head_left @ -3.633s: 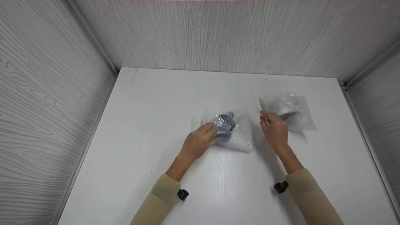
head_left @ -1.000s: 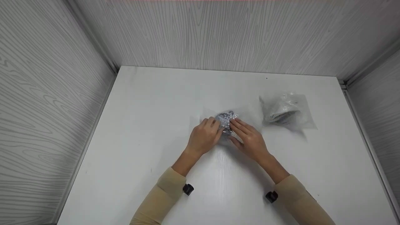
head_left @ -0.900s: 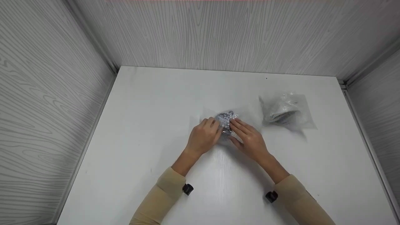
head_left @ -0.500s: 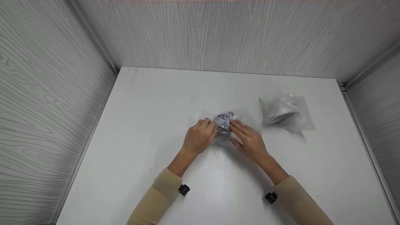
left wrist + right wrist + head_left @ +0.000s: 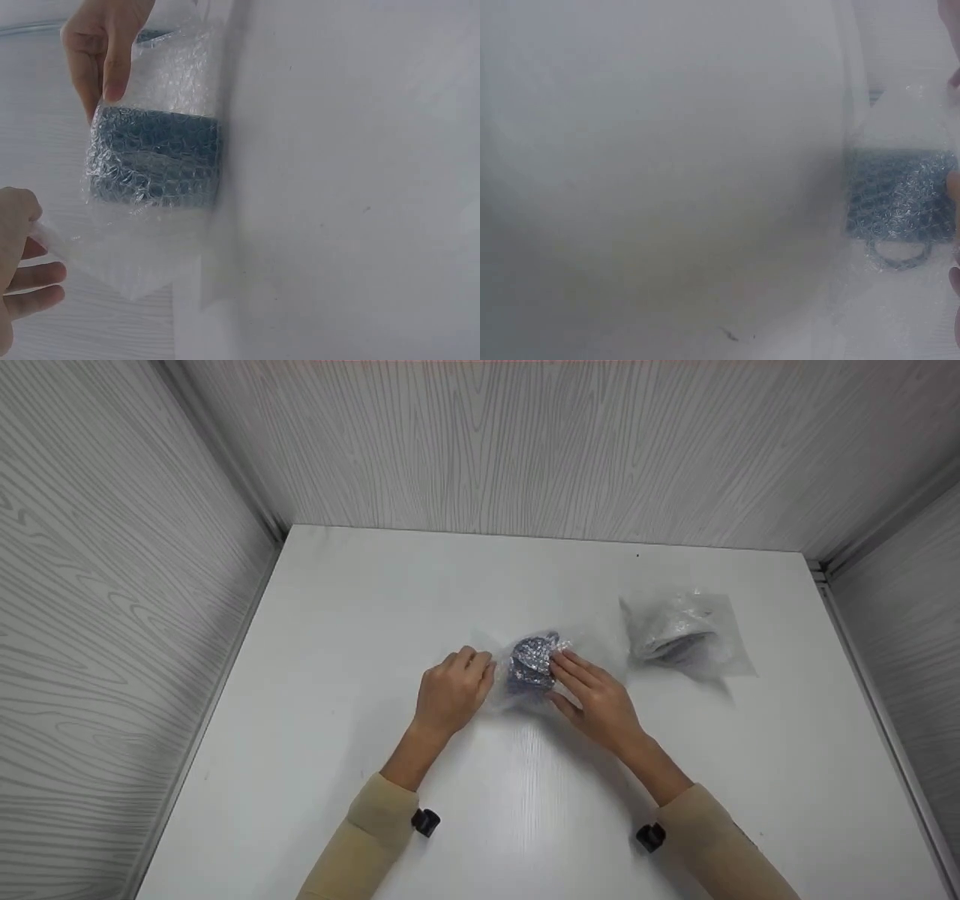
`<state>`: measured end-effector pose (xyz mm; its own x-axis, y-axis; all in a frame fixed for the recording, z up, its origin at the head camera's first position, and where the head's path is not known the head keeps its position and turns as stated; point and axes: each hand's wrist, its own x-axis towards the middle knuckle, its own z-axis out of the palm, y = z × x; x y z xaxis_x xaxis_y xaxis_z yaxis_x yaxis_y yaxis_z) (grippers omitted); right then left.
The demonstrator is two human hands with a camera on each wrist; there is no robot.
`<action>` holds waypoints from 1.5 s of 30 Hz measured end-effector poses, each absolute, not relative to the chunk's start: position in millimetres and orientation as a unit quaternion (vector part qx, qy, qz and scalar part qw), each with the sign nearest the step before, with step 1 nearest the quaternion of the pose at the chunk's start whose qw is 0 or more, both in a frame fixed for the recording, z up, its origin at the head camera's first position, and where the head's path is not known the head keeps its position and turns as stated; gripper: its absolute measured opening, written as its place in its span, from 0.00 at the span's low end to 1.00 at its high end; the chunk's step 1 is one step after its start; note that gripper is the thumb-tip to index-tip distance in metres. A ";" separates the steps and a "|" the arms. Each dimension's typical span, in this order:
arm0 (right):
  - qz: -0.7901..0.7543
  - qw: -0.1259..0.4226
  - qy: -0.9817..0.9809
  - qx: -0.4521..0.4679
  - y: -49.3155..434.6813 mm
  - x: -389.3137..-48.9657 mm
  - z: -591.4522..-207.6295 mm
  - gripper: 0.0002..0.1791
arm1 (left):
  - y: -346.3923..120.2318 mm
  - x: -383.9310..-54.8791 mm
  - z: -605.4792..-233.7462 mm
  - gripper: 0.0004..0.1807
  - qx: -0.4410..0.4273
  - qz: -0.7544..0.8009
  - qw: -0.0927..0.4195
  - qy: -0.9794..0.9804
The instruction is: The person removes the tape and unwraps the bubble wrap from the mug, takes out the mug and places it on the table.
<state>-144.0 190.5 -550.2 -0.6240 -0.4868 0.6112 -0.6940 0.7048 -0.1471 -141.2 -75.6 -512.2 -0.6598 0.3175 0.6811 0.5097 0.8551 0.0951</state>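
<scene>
A blue mug [image 5: 530,666] lies inside a clear bubble-wrap bag [image 5: 142,255] on the table, its body dark through the bubbles. In the right wrist view the mug's handle [image 5: 898,259] shows as a loop. My left hand [image 5: 454,688] pinches the left edge of the bag, apart from the mug. My right hand [image 5: 596,701] holds the wrapped mug from the right, fingers on top and thumb lower. In the left wrist view the right thumb [image 5: 118,71] presses the wrap at one end of the mug, while the loose bag end stretches to the left hand [image 5: 22,262].
Another bubble-wrap bag [image 5: 690,630] lies to the right on the white table [image 5: 360,607], with a pale and dark object inside. Grey wood-grain panels [image 5: 480,450] stand along the back and both sides. Black wrist cameras [image 5: 425,823] sit at both sleeves.
The right hand has come from the bag's right edge onto the mug. The left hand has lately slid left with the bag's edge, uncovering more of the mug.
</scene>
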 end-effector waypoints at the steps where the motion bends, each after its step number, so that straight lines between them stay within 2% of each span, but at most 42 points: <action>1: 0.188 0.275 -0.882 0.335 190.3 -144.1 -550.2 0.31 | -76.9 -140.9 -512.3 0.05 -0.227 -0.142 0.338 -0.902; 27: 0.154 0.300 -0.872 0.354 192.1 -146.9 -547.5 0.30 | -119.8 -131.7 -517.8 0.09 -0.173 -0.132 0.313 -0.924; 45: 0.125 0.305 -0.873 0.359 192.8 -146.5 -550.9 0.31 | -149.8 -127.5 -535.5 0.15 -0.173 -0.044 0.319 -0.931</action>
<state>-146.5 192.8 -550.9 -0.5553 -0.5509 0.6230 -0.7039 0.7103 0.0008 -127.5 -149.8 -535.5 -0.7372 0.2938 0.6084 0.3504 0.9362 -0.0276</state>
